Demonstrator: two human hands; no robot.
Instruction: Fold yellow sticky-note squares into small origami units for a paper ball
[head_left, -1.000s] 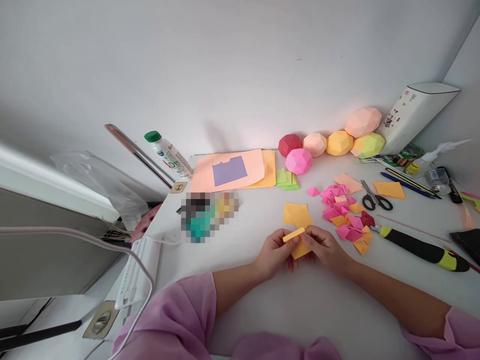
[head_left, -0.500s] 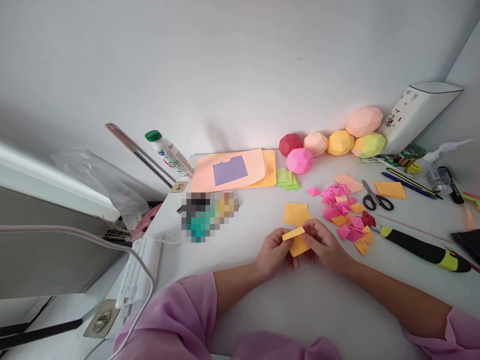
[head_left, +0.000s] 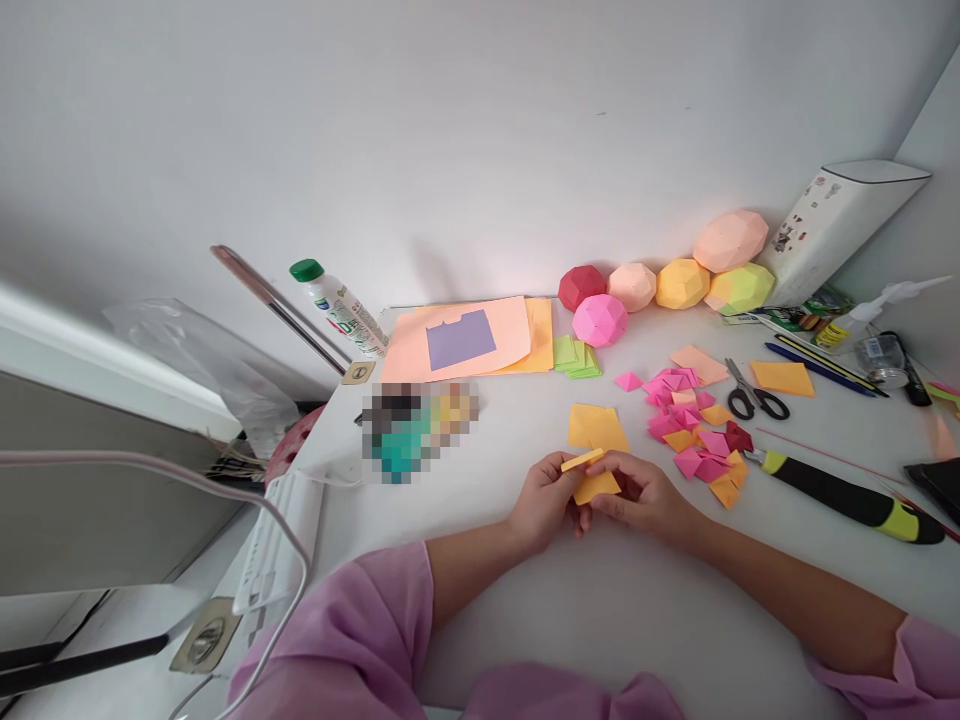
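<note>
The folded orange paper (head_left: 597, 488) under inspection is located just right of centre in the lower half of the frame, above the white tabletop (head_left: 480, 620). It is matt and thin, with a narrow upright band along its upper edge, straight creases and a flat face tilted below the band. The left hand (head_left: 541, 505) has thumb and fingers closed on the paper's left side. The right hand (head_left: 654, 500) is posed wider: the index fingertip meets the band, the thumb is spread below near the lower edge; whether that thumb presses the paper I cannot tell. Directly beyond lie flat orange sheets (head_left: 598, 425), smooth and square-cornered. To the right of the hands I note a heap of small pink folded pieces (head_left: 671, 380), sharply pointed and faceted, mixed with orange ones, and a dark red piece (head_left: 739, 436) touching the tip of a black-and-lime handled tool (head_left: 832, 490). Above it rest scissors (head_left: 769, 403) with dark handles, beside an orange paper stack (head_left: 782, 378). Lime-green paper squares (head_left: 577, 362) lie near upper centre, below a magenta faceted ball (head_left: 600, 320). Peach sheets (head_left: 405, 350) carry a purple cutout (head_left: 460, 340); a green-capped plastic bottle (head_left: 337, 308) leans at upper left.
</note>
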